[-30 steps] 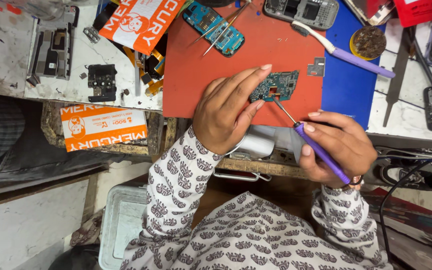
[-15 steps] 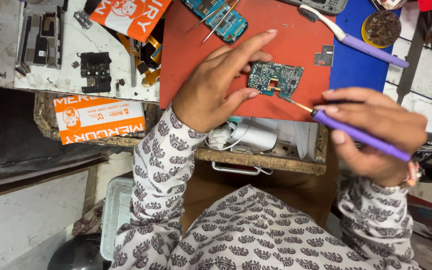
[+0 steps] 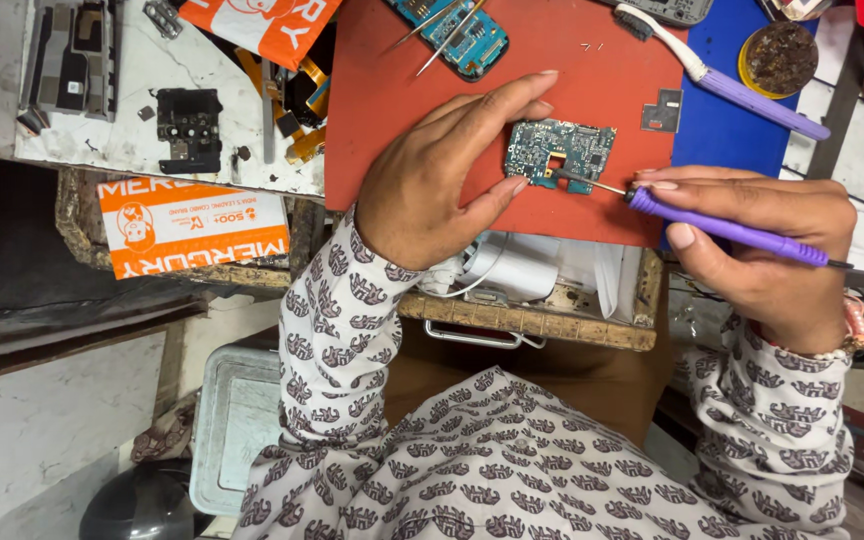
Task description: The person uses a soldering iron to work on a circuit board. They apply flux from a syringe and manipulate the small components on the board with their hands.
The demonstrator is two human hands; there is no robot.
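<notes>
A small teal circuit board (image 3: 564, 150) lies on a red mat (image 3: 562, 70). My left hand (image 3: 442, 180) pins the board at its left edge, thumb below and fingers above. My right hand (image 3: 762, 240) grips a purple-handled soldering iron (image 3: 722, 228) like a pen. Its thin metal tip touches the lower middle of the board.
Another circuit board with tweezers (image 3: 457, 30) lies at the mat's top. A blue mat (image 3: 727, 130) on the right carries a purple toothbrush (image 3: 722, 85) and a round tin (image 3: 777, 58). Black phone parts (image 3: 189, 128) and orange packets (image 3: 192, 228) sit left. An open drawer (image 3: 532, 310) lies below the mat.
The view has shifted down and closer. My right hand has lowered the iron so it lies flatter, its tip still on the board. My left hand keeps pinning the board.
</notes>
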